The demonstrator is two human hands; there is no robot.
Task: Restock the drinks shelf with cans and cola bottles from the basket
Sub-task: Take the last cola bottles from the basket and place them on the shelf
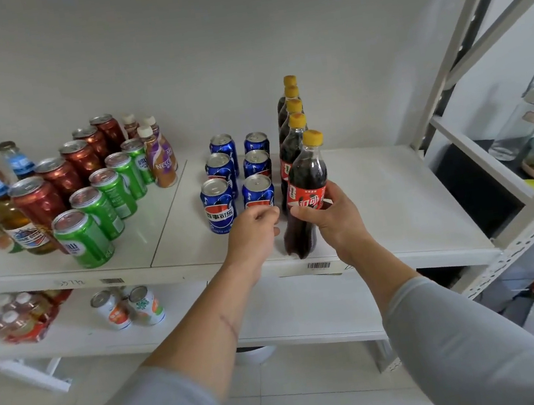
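Observation:
My right hand grips a cola bottle with a yellow cap and red label, standing at the front of a row of several cola bottles on the white drinks shelf. My left hand hovers beside it with curled fingers, holding nothing, just in front of the nearest blue cola can. Blue cans stand in two rows left of the bottles. The basket is out of view.
Green cans, red-brown cans and assorted bottles fill the shelf's left half. The lower shelf holds two white-orange cans and wrapped bottles. A metal upright and glass jars stand to the right.

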